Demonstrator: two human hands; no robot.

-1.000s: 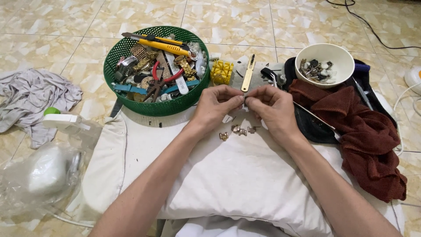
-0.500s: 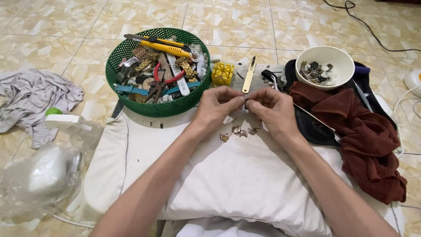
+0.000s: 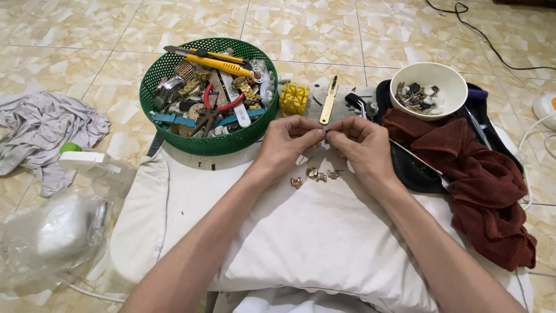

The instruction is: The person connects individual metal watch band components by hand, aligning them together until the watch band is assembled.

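Observation:
My left hand and my right hand meet fingertip to fingertip over a white pillow, pinching one small part between them; the fingers hide what it is. Several small gold-coloured metal links lie on the pillow just below my hands. Beyond my left hand stands a green mesh basket heaped with tools, watch bands and a yellow-handled tool. A small yellow plastic holder and a flat brass-coloured tool rest past my fingers.
A white bowl of small dark metal parts sits at the back right, on a black pouch beside a dark red towel. A grey cloth and a clear plastic bag lie on the tiled floor at left. Cables run at far right.
Both hands stay pinched together over the pillow, with only slight finger movement. The view has shifted a little.

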